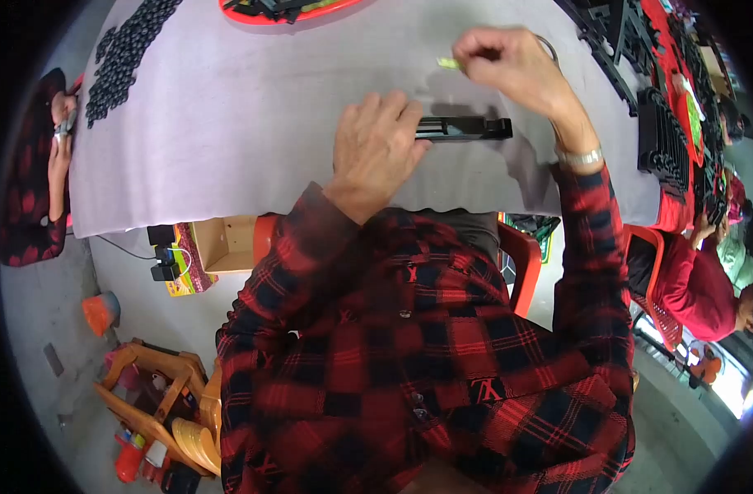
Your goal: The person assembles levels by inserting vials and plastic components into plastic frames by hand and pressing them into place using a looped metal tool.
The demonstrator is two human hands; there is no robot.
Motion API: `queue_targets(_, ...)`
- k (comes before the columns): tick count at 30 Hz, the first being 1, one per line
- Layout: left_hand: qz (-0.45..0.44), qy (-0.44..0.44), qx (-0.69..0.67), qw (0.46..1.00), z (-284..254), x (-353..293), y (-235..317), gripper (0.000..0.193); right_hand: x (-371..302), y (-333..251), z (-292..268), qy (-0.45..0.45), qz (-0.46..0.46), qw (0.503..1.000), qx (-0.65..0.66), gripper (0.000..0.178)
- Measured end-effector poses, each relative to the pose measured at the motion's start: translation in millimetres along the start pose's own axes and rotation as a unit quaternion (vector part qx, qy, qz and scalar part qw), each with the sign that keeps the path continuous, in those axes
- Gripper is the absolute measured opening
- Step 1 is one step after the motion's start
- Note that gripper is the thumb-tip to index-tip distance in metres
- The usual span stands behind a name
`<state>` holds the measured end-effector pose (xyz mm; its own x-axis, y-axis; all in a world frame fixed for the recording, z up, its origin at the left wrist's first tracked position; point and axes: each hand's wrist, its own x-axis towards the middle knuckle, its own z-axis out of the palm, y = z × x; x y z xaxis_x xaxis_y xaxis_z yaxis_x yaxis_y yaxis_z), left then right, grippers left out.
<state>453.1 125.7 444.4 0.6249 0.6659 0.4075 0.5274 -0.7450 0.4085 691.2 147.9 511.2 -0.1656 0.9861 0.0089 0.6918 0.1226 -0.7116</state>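
Note:
On the cloth-covered table [253, 107], my left hand [375, 148] grips a long black plastic part [467, 128], its grooved body lying flat and its thicker end pointing right. The fingers cover the part's left end. Raised above the table to the right, my right hand [512, 70] pinches a small yellow-green strip [448, 63] between thumb and fingertips. The strip is apart from the black part, and its held end is hidden by the fingers.
A red tray [298, 16] of black pieces stands at the far edge. Small black pieces [129, 58] are heaped far left. Black bars [611, 66] and stacked black parts [663, 140] lie along the right. Other people sit at the left and right.

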Motion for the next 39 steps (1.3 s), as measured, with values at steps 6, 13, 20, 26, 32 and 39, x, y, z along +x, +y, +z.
queue_targets(6, 0.005, -0.03, -0.026, 0.999, 2.2, 1.4, 6.6, 0.043, -76.3, -11.8, 16.0, 0.02, -0.006, 0.999, 0.034, 0.011)
queue_targets(13, 0.013, -0.056, -0.103, 0.993, -21.9, 1.6, -4.9, 0.051, -78.4, -23.4, 39.6, 0.04, -0.002, 0.999, -0.027, 0.014)
queue_targets(20, -0.017, -0.081, -0.173, 0.981, -19.2, 2.2, -20.1, 0.05, -68.3, -33.4, 47.4, 0.036, 0.02, 0.999, -0.026, 0.012)
queue_targets(26, -0.006, -0.051, -0.223, 0.973, -14.3, 1.5, -22.4, 0.049, -66.4, -37.9, 51.0, 0.052, 0.085, 0.995, 0.006, 0.013)
queue_targets(32, -0.006, -0.014, -0.274, 0.961, -9.8, -0.9, -20.0, 0.042, -70.0, -38.1, 69.5, 0.133, 0.047, 0.989, -0.045, 0.015)
queue_targets(39, 0.081, -0.011, -0.179, 0.98, -6.3, -1.1, -21.6, 0.031, -79.6, -42.2, 100.6, 0.286, 0.139, 0.948, -0.007, 0.014)
